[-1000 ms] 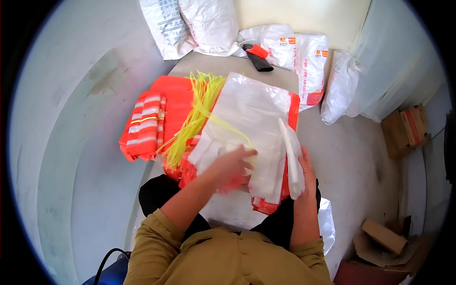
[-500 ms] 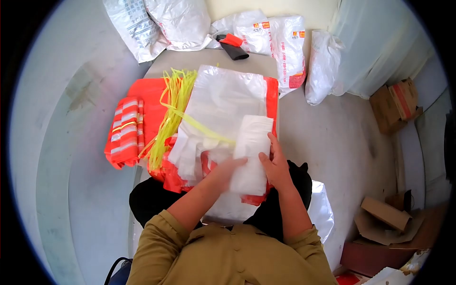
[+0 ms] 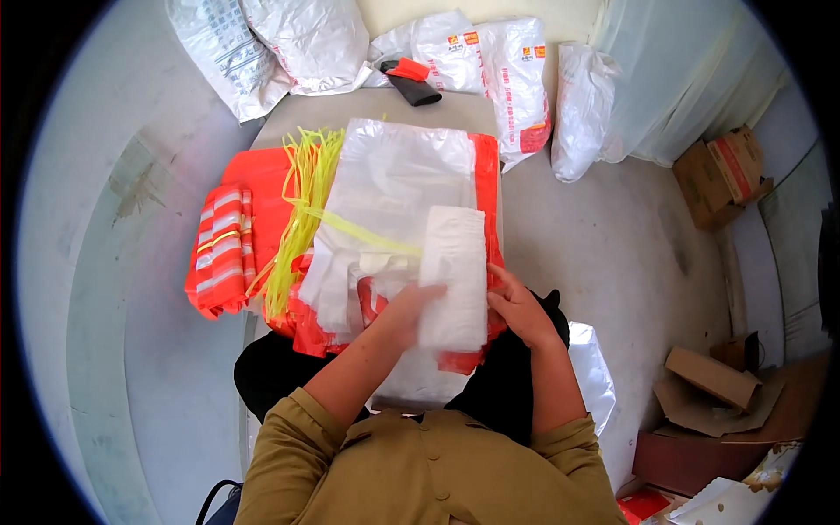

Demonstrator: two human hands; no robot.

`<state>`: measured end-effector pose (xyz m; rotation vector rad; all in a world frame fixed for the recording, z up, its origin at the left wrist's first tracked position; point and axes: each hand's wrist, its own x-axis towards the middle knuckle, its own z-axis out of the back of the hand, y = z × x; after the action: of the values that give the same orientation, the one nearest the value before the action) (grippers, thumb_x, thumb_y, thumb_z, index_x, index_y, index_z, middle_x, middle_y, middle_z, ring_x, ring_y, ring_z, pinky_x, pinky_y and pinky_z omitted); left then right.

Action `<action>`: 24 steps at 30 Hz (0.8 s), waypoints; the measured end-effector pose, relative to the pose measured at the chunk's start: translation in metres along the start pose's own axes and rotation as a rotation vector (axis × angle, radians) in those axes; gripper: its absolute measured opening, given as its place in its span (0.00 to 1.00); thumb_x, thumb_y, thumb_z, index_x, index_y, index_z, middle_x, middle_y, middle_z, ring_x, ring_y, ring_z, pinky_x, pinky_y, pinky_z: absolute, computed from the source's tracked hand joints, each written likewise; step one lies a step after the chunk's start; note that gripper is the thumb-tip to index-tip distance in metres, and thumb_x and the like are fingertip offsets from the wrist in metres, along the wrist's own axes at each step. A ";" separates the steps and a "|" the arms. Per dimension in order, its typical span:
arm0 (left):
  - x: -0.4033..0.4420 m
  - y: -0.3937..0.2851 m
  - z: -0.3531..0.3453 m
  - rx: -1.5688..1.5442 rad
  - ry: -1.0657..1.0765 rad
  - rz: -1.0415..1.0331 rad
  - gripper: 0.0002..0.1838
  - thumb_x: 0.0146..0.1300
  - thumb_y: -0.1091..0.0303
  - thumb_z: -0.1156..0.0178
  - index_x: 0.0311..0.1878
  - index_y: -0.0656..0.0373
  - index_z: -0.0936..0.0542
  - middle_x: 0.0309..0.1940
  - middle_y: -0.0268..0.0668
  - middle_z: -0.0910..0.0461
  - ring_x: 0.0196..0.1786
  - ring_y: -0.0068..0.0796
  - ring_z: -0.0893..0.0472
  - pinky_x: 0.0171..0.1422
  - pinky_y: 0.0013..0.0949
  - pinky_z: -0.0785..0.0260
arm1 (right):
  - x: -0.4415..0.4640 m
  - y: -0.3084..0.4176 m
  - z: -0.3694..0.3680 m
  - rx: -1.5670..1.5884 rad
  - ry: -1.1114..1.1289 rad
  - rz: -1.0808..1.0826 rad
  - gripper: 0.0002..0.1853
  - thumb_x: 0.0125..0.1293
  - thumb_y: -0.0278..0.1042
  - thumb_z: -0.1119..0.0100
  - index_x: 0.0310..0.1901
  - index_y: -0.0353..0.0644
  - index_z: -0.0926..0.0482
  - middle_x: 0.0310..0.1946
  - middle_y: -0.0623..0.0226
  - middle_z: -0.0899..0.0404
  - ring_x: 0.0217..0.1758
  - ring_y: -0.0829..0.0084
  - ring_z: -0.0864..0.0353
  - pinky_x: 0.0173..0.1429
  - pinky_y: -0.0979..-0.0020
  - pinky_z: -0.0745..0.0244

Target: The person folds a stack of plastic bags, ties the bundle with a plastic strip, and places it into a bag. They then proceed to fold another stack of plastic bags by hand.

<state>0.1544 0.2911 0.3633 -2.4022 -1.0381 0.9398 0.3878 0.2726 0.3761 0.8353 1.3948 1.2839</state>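
Note:
A folded white plastic bundle [image 3: 453, 262] lies on a stack of clear plastic bags [image 3: 398, 166], over the right end of a yellow strip [image 3: 363, 232]. My left hand [image 3: 416, 311], blurred, touches the bundle's left side; its fingers are too smeared to read. At the bundle's right edge is my right hand [image 3: 518, 306], thumb and fingers apart. Yellow strips [image 3: 302, 210] lie in a loose bunch left of the clear bags. Farther left, a banded roll of red and white bags [image 3: 226, 249] rests on red bags [image 3: 262, 175].
White sacks [image 3: 311, 44] stand behind the work surface [image 3: 350, 107], near a black and red item [image 3: 411, 83]. Another white sack [image 3: 582, 109] leans at the back right. Cardboard boxes [image 3: 713, 179] are on the right, with opened cardboard [image 3: 713, 381] at lower right.
The white plastic at my right hand has been folded and laid flat on the stack. My left hand has moved onto its left side. The right hand's fingers have spread, and the view has shifted.

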 end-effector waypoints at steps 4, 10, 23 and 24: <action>0.003 0.001 -0.006 0.001 0.030 -0.021 0.25 0.68 0.70 0.40 0.67 0.65 0.31 0.58 0.45 0.21 0.59 0.42 0.19 0.65 0.48 0.23 | 0.001 0.002 -0.006 0.267 0.065 -0.057 0.28 0.71 0.31 0.41 0.71 0.35 0.32 0.54 0.63 0.20 0.53 0.73 0.22 0.58 0.71 0.28; 0.004 -0.014 -0.019 0.066 -0.048 -0.021 0.28 0.68 0.76 0.43 0.71 0.63 0.35 0.59 0.46 0.22 0.58 0.42 0.19 0.64 0.47 0.23 | 0.007 -0.002 0.001 0.223 -0.082 -0.080 0.21 0.69 0.27 0.44 0.63 0.37 0.26 0.43 0.71 0.22 0.42 0.79 0.24 0.45 0.74 0.28; -0.015 -0.011 -0.022 1.361 -0.334 -0.708 0.30 0.60 0.80 0.40 0.67 0.51 0.25 0.68 0.48 0.30 0.67 0.47 0.27 0.67 0.41 0.30 | -0.004 -0.030 0.086 -0.630 -0.669 0.183 0.16 0.68 0.31 0.41 0.57 0.41 0.21 0.42 0.65 0.18 0.39 0.71 0.20 0.46 0.70 0.24; -0.016 -0.014 -0.024 1.422 -0.346 -0.757 0.30 0.59 0.81 0.40 0.67 0.52 0.25 0.68 0.48 0.30 0.68 0.48 0.29 0.69 0.42 0.32 | -0.005 -0.024 0.077 -0.670 -0.705 0.202 0.17 0.68 0.32 0.41 0.58 0.41 0.22 0.44 0.63 0.17 0.40 0.69 0.20 0.47 0.69 0.24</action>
<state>0.1554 0.2869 0.3951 -0.6390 -0.7818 1.1713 0.4658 0.2837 0.3610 0.8398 0.2932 1.3051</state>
